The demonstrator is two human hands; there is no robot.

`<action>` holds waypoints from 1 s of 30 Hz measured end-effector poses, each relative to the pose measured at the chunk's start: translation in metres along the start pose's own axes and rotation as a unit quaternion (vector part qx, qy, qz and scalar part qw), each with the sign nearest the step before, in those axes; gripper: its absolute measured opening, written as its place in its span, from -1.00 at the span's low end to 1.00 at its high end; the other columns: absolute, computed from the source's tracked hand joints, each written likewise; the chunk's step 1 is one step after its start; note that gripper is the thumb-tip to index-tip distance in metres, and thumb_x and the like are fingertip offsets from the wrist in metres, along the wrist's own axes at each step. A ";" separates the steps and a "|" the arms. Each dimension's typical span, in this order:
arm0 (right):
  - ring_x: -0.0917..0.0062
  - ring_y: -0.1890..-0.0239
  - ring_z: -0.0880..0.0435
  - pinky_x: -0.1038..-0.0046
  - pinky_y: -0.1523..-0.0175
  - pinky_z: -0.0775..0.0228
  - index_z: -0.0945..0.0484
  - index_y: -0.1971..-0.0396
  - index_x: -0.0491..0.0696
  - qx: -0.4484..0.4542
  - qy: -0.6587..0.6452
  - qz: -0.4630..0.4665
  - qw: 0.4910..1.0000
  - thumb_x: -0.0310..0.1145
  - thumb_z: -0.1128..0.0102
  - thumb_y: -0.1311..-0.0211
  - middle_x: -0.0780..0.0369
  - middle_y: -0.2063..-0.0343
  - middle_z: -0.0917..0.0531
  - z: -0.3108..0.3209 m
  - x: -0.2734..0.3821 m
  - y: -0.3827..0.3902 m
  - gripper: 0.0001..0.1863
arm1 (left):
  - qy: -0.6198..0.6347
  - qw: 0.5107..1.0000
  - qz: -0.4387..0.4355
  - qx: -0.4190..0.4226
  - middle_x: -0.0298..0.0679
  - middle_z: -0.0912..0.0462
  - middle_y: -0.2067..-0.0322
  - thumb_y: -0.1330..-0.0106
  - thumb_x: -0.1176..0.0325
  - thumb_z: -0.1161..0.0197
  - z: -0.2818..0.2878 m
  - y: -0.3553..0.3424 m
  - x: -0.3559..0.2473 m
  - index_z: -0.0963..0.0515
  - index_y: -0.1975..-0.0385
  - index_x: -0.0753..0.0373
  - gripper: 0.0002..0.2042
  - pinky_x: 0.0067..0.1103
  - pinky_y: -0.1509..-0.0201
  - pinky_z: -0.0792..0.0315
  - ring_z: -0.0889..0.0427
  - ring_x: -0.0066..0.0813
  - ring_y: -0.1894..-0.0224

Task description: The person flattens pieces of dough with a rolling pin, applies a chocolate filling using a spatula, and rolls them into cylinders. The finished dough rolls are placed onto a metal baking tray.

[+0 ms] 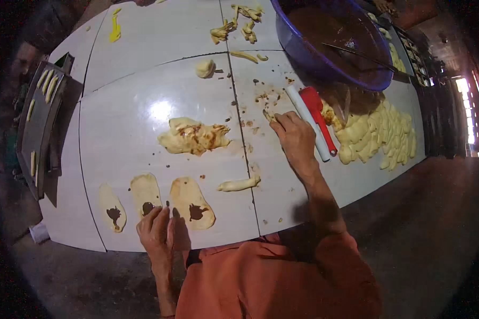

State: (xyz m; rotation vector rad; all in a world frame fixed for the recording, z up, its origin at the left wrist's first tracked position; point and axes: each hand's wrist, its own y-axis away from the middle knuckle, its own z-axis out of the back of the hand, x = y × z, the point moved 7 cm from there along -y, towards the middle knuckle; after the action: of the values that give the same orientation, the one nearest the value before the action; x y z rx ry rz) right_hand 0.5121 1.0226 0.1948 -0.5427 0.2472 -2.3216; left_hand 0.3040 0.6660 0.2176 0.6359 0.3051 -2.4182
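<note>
Three flattened oval dough pieces lie in a row at the near left, each with a dark brown dab of filling: a left one (pixel 107 198), a middle one (pixel 144 186) and a right one (pixel 184 192). My left hand (pixel 155 232) is at the near end of the middle piece, its fingers bunched by the dab; what they hold, if anything, is hidden. Farther right, my right hand (pixel 297 139) pinches a small pale piece (pixel 268 115) over brown crumbs on the table. Between the hands lies a rolled dough stick (pixel 239 184). Beyond it sits a brown-smeared dough lump (pixel 194 136).
A purple basin (pixel 332 72) of brown filling stands at the far right, a rod across it. Near it are a white rolling pin (pixel 307 123), a red spatula (pixel 319 119) and many dough pieces (pixel 378 133). A metal tray (pixel 40 122) with dough sticks stands left.
</note>
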 end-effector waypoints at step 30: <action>0.60 0.43 -0.64 0.47 0.31 -0.47 -0.71 0.31 -0.26 0.299 -0.329 -0.268 0.855 -0.20 -0.38 -0.18 0.22 0.50 -0.70 -0.034 0.076 0.018 -0.64 | 0.036 0.999 -0.024 -0.029 -0.25 -0.70 -0.02 -0.32 0.37 -0.43 0.035 0.011 0.050 -0.72 -0.02 0.14 -0.73 -0.10 -0.42 -0.21 -0.64 -0.29 -0.08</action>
State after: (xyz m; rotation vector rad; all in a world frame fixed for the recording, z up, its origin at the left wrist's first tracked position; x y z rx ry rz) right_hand 0.4588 0.9574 0.1821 -1.1238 -1.0375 -2.3612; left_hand 0.2632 0.6199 0.2212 0.6968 0.4230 -2.4258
